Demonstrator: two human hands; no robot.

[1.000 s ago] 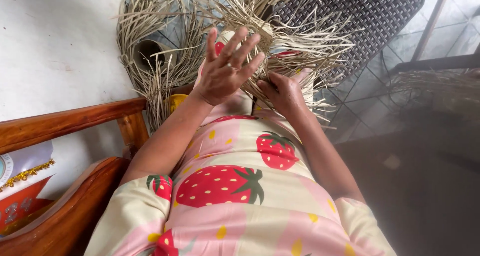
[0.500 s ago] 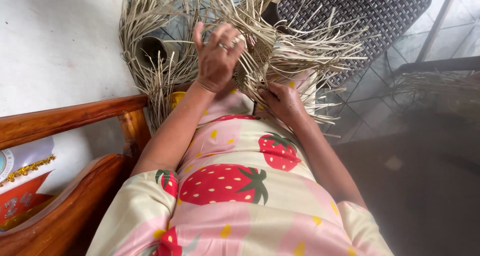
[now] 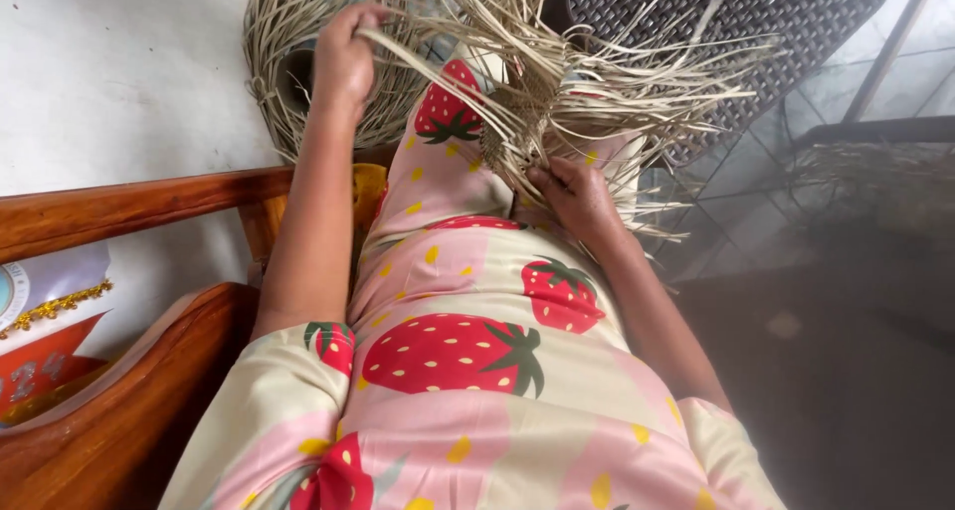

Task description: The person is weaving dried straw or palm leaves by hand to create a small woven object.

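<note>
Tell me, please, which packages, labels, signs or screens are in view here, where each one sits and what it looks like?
Printed item: at the left edge, below the wooden armrest; a white sheet with part of a round emblem, a gold beaded trim and a red-orange panel beneath. Whether it is a sign or a package, I cannot tell.
No screens or other packages show.

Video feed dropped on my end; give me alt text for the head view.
The left hand pulls one pale strip out sideways from a half-woven straw piece on the lap, while the right hand pins its lower edge.
</note>
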